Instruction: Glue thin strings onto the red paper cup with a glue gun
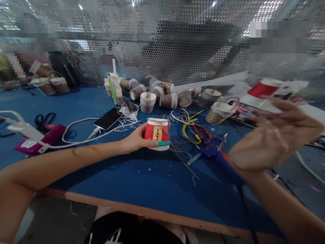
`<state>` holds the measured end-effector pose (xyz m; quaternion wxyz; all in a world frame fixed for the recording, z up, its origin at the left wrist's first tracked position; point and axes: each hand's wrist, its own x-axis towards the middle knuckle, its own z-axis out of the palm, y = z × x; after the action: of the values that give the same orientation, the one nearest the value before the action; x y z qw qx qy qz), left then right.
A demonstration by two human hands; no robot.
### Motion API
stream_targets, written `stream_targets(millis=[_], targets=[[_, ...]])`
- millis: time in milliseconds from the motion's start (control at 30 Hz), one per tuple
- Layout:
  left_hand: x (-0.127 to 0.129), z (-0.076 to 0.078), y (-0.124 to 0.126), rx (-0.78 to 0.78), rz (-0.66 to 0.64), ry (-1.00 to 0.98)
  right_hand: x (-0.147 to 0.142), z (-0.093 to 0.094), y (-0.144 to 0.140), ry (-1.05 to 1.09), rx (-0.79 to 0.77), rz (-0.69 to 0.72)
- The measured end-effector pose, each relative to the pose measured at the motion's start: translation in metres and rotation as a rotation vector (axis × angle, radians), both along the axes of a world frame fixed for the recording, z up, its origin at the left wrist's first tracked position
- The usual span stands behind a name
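Note:
My left hand (142, 137) is closed around a red and white paper cup (155, 130) just above the blue table, thumb across its front. A thin brown cord (165, 130) hangs down the cup's right side to the tabletop. My right hand (271, 139), blurred by motion, is raised on the right; whether it holds anything is unclear. Below and left of it lies a blue glue gun (215, 156), partly hidden by that hand. Scissors with yellow and red handles (192, 135) lie between the cup and the glue gun.
Several cord-wrapped cups (148, 102) stand and lie at the back, by a drink carton (115, 86) with a straw. Left are a phone (108, 118), white cable (76, 144) and purple device (50, 137). Another red and white cup (265, 89) and a lit phone (242, 113) are right.

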<state>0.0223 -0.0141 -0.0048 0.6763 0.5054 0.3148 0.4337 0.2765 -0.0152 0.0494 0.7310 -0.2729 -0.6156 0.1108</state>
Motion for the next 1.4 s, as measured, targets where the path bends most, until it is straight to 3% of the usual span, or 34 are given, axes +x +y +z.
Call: stream_targets(millis=[33,67,167,233,367,633,833,1067,1400], targets=[[0.000,0.000,0.000,0.010,-0.001,0.011,-0.010,-0.002,-0.009,0.075,0.124,0.057],[0.001,0.000,0.000,0.019,0.000,0.024,-0.019,-0.005,-0.019,0.021,0.103,0.192],[0.001,0.000,0.001,0.040,0.013,0.051,-0.036,-0.017,-0.048,-0.308,-0.175,0.524],[0.000,0.000,0.001,0.054,0.008,0.056,-0.037,-0.023,-0.058,-0.460,-0.342,0.633],[-0.001,0.001,0.000,0.066,-0.042,0.055,-0.033,-0.027,-0.055,-0.419,-0.556,0.749],[-0.003,0.002,-0.001,0.052,-0.049,0.052,-0.036,-0.027,-0.047,-0.259,-0.627,0.781],[-0.003,0.001,-0.001,0.105,-0.097,0.020,-0.039,-0.014,-0.048,-0.108,-0.725,0.821],[-0.005,0.001,-0.001,0.153,-0.169,0.000,-0.038,-0.009,-0.045,-0.066,-0.750,0.912],[-0.007,0.000,-0.001,0.027,-0.144,-0.015,-0.034,-0.006,-0.043,-0.066,-0.757,0.858]])
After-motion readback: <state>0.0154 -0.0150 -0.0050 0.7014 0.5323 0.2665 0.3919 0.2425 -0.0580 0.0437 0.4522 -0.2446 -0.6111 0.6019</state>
